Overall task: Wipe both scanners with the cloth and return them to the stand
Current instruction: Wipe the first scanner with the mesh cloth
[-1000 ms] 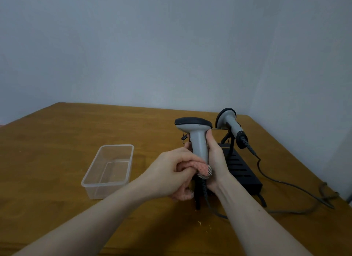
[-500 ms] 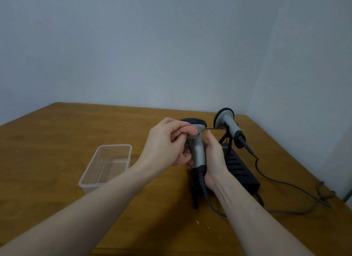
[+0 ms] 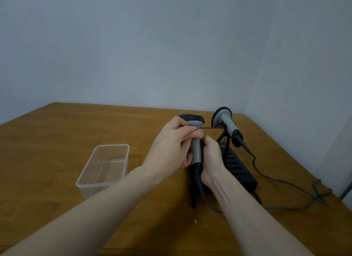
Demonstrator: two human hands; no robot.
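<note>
I count two scanners, one cloth, one stand and one clear tub. My right hand (image 3: 210, 160) grips the near scanner (image 3: 196, 141) by its handle at centre frame, above the table (image 3: 57, 141); its long axis stands upright, dark head on top, cable hanging below. It is grey with a dark head. My left hand (image 3: 171, 147) pinches the pink cloth (image 3: 199, 134) against its neck. The second scanner (image 3: 225, 124) sits on the black stand (image 3: 238, 166), right of centre, tilted. The tub (image 3: 106, 166) lies left of centre.

Left hand (image 3: 169, 143) presses cloth (image 3: 198, 134) on held scanner (image 3: 196, 151).
</note>
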